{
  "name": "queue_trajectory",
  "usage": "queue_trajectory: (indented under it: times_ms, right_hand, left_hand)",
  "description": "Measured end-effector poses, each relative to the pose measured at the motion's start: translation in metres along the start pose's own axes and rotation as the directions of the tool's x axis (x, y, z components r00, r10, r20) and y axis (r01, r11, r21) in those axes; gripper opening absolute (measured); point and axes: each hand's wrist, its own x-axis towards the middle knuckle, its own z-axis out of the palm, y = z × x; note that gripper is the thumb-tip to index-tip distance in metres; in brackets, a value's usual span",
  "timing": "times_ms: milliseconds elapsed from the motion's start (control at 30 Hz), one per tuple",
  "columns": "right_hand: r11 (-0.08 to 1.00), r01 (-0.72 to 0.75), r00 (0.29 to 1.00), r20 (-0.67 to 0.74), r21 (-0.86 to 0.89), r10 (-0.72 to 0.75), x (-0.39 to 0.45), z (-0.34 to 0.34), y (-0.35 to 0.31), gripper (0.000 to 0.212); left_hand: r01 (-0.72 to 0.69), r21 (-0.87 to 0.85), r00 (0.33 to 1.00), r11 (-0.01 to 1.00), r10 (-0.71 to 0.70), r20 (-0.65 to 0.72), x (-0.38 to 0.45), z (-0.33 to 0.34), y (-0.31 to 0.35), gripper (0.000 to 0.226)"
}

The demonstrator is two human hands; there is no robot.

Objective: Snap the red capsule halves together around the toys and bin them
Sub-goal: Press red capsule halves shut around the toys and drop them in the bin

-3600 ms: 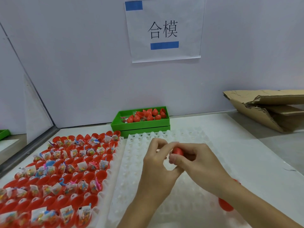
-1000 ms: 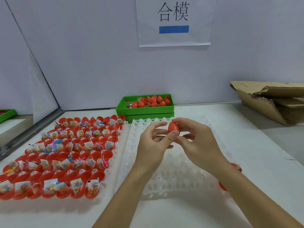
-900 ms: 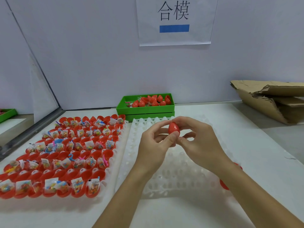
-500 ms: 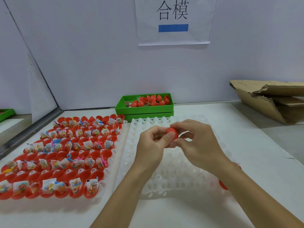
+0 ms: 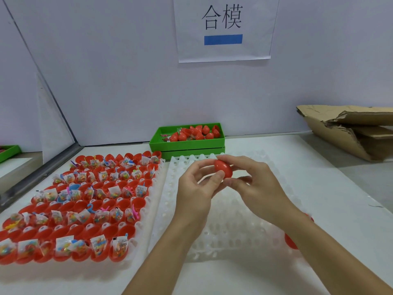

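Red capsule (image 5: 223,168) now higher and more exposed, both hands, left (image 5: 196,189) and right (image 5: 258,185), pinching it over white tray (image 5: 214,235).

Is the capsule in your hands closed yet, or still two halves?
Closed, as far as shows: the red capsule reads as one whole egg, no gap, pinched between left hand and right hand. Whether it clicked: cannot tell.

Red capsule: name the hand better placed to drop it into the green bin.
Right, probably. The right hand wraps the red capsule with fingers over its top; the left hand only pinches its near side. The green bin sits straight ahead.
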Motion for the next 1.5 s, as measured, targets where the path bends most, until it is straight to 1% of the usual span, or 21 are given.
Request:
queue_trajectory:
  times_ms: [100,167,233,300,367,433,500,567,667,733,833,933,1000,1067,1100,1167,1233,1300,1333,1433,1500]
  right_hand:
    - [0.990,-0.137,0.991,0.003,0.039,0.137,0.000,0.001,0.001,0.038]
    - [0.951,-0.234,0.972,0.025,0.205,0.234,0.000,0.000,0.000,0.028]
    - [0.920,-0.252,0.968,0.056,0.301,0.246,-0.001,0.001,-0.002,0.020]
    - [0.935,-0.221,0.975,0.031,0.278,0.222,-0.002,0.005,-0.002,0.014]
    - [0.937,-0.219,0.974,0.000,0.273,0.228,-0.001,0.007,0.000,0.014]
    - [0.905,-0.257,0.962,0.003,0.340,0.272,0.001,0.006,0.002,0.021]
    - [0.850,-0.311,0.947,0.067,0.426,0.313,0.002,0.003,0.000,0.026]
    - [0.831,-0.346,0.938,0.142,0.435,0.317,0.002,0.000,0.000,0.028]
    - [0.828,-0.356,0.934,0.176,0.433,0.310,0.001,0.000,-0.001,0.030]
    - [0.842,-0.345,0.939,0.165,0.416,0.303,0.001,0.001,-0.002,0.026]
    - [0.914,-0.269,0.963,0.084,0.305,0.255,-0.001,0.003,-0.003,0.011]
    - [0.975,-0.189,0.981,-0.014,0.120,0.192,-0.003,0.006,-0.005,0.018]
    - [0.987,-0.155,0.986,-0.053,0.044,0.158,-0.003,0.007,-0.006,0.015]
    - [0.980,-0.169,0.981,-0.081,0.101,0.178,0.001,0.005,-0.006,0.009]
    - [0.965,-0.201,0.970,-0.106,0.167,0.220,0.005,0.001,-0.004,0.006]
    - [0.887,-0.287,0.923,-0.144,0.362,0.357,0.017,-0.009,0.001,0.005]
    - [0.719,-0.338,0.854,-0.122,0.608,0.505,0.037,-0.026,0.010,0.013]
    - [0.528,-0.308,0.797,-0.089,0.791,0.598,0.063,-0.047,0.020,0.019]
    - [0.474,-0.271,0.775,-0.102,0.838,0.624,0.078,-0.058,0.024,0.019]
    - [0.479,-0.141,0.696,-0.257,0.866,0.670,0.121,-0.095,0.034,0.009]
    - [0.501,-0.069,0.620,-0.357,0.863,0.699,0.144,-0.119,0.042,0.005]
  left_hand:
    - [-0.118,0.212,0.987,0.970,0.137,-0.080,0.000,-0.002,0.000,0.023]
    - [-0.214,0.404,0.958,0.889,0.272,-0.090,-0.001,-0.003,-0.002,0.025]
    - [-0.302,0.528,0.925,0.794,0.377,-0.038,-0.002,-0.002,-0.004,0.025]
    - [-0.365,0.597,0.902,0.714,0.430,0.036,-0.003,0.000,-0.006,0.031]
    - [-0.382,0.615,0.904,0.690,0.416,0.095,-0.002,-0.001,-0.006,0.035]
    - [-0.361,0.595,0.926,0.718,0.353,0.135,-0.001,-0.003,-0.004,0.041]
    - [-0.319,0.575,0.947,0.753,0.275,0.165,0.000,-0.004,-0.002,0.053]
    - [-0.293,0.553,0.956,0.780,0.226,0.187,0.000,-0.005,-0.001,0.054]
    - [-0.289,0.555,0.957,0.780,0.249,0.149,-0.002,-0.005,0.000,0.050]
    - [-0.322,0.589,0.941,0.741,0.318,0.114,-0.001,-0.006,-0.002,0.047]
    - [-0.397,0.683,0.891,0.613,0.435,0.128,0.000,-0.007,-0.004,0.040]
    - [-0.434,0.758,0.858,0.488,0.481,0.182,0.002,-0.008,-0.008,0.038]
    - [-0.427,0.762,0.867,0.487,0.460,0.191,0.002,-0.009,-0.010,0.046]
    - [-0.378,0.762,0.899,0.525,0.403,0.169,0.003,-0.010,-0.012,0.069]
    - [-0.359,0.767,0.910,0.531,0.383,0.161,0.003,-0.011,-0.013,0.076]
    - [-0.358,0.775,0.912,0.520,0.374,0.170,0.002,-0.012,-0.013,0.078]
    - [-0.364,0.773,0.911,0.520,0.373,0.178,0.002,-0.013,-0.013,0.073]
    - [-0.364,0.774,0.912,0.518,0.365,0.185,0.003,-0.013,-0.013,0.069]
    - [-0.364,0.778,0.914,0.512,0.360,0.190,0.003,-0.013,-0.013,0.067]
    - [-0.367,0.790,0.915,0.491,0.343,0.212,0.002,-0.012,-0.013,0.063]
    - [-0.374,0.794,0.914,0.479,0.337,0.227,0.002,-0.011,-0.014,0.062]
